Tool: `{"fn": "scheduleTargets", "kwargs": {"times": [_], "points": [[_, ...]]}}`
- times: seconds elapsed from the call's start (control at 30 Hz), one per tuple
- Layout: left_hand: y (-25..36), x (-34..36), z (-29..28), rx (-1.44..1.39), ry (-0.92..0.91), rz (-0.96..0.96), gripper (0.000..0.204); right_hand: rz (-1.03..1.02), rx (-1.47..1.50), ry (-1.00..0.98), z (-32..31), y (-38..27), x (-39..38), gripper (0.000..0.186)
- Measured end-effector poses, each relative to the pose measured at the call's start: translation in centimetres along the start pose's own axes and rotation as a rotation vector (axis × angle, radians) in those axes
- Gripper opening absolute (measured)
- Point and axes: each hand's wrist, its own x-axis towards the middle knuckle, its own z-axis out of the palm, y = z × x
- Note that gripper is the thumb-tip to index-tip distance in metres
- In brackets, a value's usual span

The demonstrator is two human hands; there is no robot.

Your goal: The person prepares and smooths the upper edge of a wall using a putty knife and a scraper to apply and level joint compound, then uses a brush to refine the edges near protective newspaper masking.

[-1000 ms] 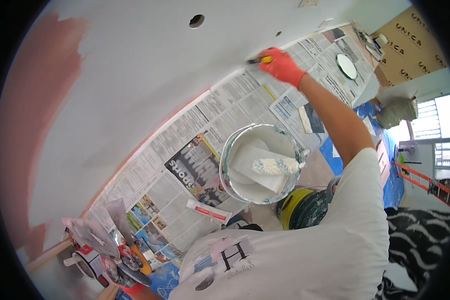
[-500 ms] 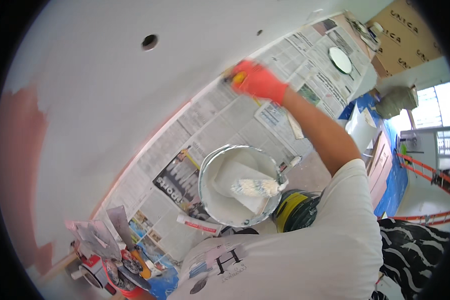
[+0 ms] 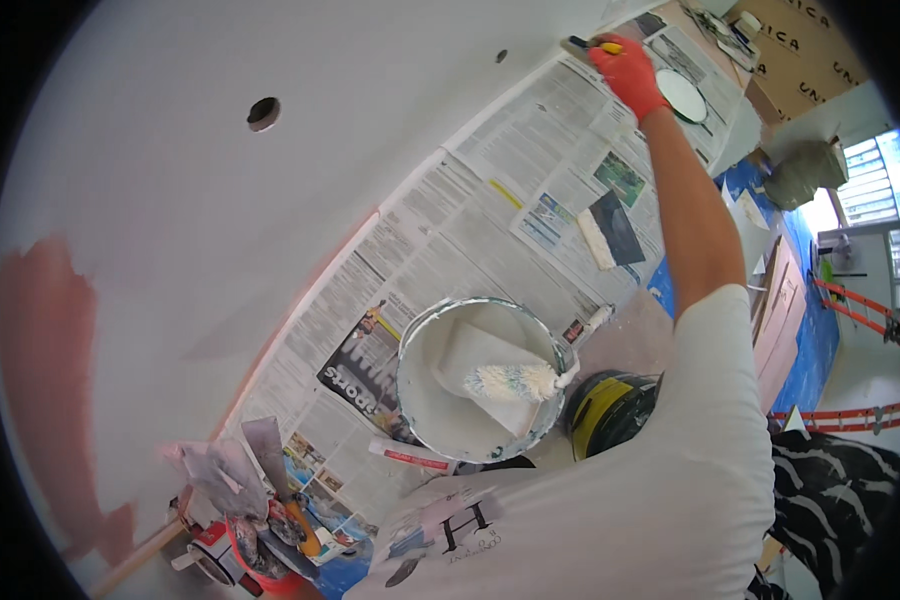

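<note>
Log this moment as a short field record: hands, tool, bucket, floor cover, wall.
right hand: red glove, arm stretched out, gripping a brush at the foot of the wall
left hand: not in view
brush: yellow handle, tip at the wall's lower edge
bucket: white paint, a roller resting inside
floor cover: newspaper sheets along the wall
wall: mostly white, a reddish patch at the left, a round hole

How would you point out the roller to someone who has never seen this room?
Start at the white wall, then drop to the newspapers spread along its foot. On them stands a round white bucket. The roller lies across a white grid inside it: a fuzzy, paint-soaked cylinder, unlike the small brush in the red-gloved right hand.
</note>
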Motion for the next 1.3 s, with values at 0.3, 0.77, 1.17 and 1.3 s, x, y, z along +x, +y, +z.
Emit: {"fn": "scheduleTargets", "kwargs": {"times": [0.3, 0.77, 1.17, 1.3], "points": [[-3.4, 2.0, -6.2, -0.002, 0.069, -0.034, 0.058, 0.108, 0.585, -0.881, -0.5, -18.4, -12.3, 0.024], [1.3, 4.2, 4.4, -0.256, -0.298, 0.075, 0.044, -0.073, -0.515, -1.037, -8.1, -7.3, -17.1, 0.055], [-0.2, 2.1, 0.5, -0.574, -0.537, 0.092, 0.03, 0.128, 0.022, -1.006, -10.3, -27.8, -19.0, 0.046], [-2.6, -0.3, -5.6, -0.671, -0.492, 0.037, 0.027, -0.628, -0.375, -1.122, -9.5, -23.0, -22.7, 0.038]]}}
